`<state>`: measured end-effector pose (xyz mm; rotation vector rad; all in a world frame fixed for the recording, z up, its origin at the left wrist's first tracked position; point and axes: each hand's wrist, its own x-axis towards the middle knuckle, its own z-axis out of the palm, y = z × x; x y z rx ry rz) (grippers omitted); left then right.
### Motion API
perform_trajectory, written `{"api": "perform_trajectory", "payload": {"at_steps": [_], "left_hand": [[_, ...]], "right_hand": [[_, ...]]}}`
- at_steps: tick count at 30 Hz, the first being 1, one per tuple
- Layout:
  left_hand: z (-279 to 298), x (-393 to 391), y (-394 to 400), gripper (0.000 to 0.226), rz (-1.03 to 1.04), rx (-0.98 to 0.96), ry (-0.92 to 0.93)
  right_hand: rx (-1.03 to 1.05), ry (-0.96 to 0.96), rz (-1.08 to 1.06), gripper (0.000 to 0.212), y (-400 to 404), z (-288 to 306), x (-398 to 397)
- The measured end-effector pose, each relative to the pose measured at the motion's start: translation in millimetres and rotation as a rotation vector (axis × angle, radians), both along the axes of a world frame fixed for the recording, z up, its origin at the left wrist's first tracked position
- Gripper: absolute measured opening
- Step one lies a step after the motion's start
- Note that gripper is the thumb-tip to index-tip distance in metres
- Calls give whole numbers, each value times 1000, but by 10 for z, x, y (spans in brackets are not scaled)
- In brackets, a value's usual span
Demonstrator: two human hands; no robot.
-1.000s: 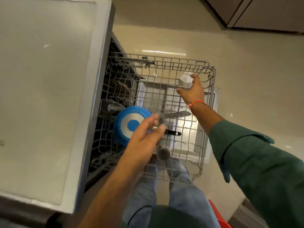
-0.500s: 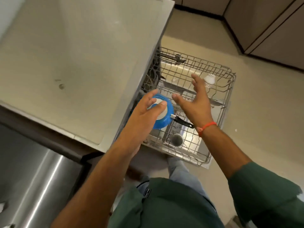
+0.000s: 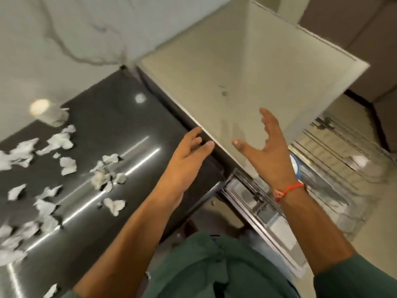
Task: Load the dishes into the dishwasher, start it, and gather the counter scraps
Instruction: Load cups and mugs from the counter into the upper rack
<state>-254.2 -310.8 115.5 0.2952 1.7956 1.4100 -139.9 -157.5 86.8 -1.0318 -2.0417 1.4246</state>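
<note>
The dishwasher rack (image 3: 335,151) is pulled out at the right, blurred, with a sliver of a blue plate (image 3: 297,166) showing behind my right wrist. My right hand (image 3: 266,153) hovers open and empty over the front corner of the pale dishwasher top (image 3: 236,67). My left hand (image 3: 189,153) is open with relaxed fingers above the edge where the black counter (image 3: 120,117) meets the dishwasher. Several white paper scraps (image 3: 64,166) lie scattered over the counter's left half. A clear glass (image 3: 46,112) stands at the counter's back left.
A marbled white wall (image 3: 64,35) backs the counter. The open dishwasher door (image 3: 264,214) juts out low at the right, above the beige floor (image 3: 352,108). Dark cabinets (image 3: 365,39) fill the top right corner.
The view has swung left from the rack to the counter with the scraps. Both hands have lifted away from the rack and the blue plate; the right one had earlier let go of a glass.
</note>
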Motion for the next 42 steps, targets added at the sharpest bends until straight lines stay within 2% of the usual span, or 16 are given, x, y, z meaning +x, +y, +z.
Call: {"api": "perform_trajectory", "payload": {"at_steps": [5,11,19,22,25,33,42], "left_hand": [[84,-282,-660,49,238,70,8],[165,-256,-1029,50,487,135,34],[173,-157,-1371,60,702,76,107],[198,-156,-1417,69,699,69,144],[255,-304,-1521,65,706,62,179],[424,-1247,-1935,72,668,-55,311],[291,-2400,-2333,80,516,-303,385]], "right_hand": [[52,-55,275,92,-446,233,-472],[111,-24,547,91,-697,463,-888],[103,36,826,91,-1011,586,-1293],[120,38,895,90,-1122,616,-1445],[153,29,967,91,-1218,665,-1678],[271,-39,1024,92,-1571,888,-2585],[407,-316,1026,94,-1914,763,-3529]]}}
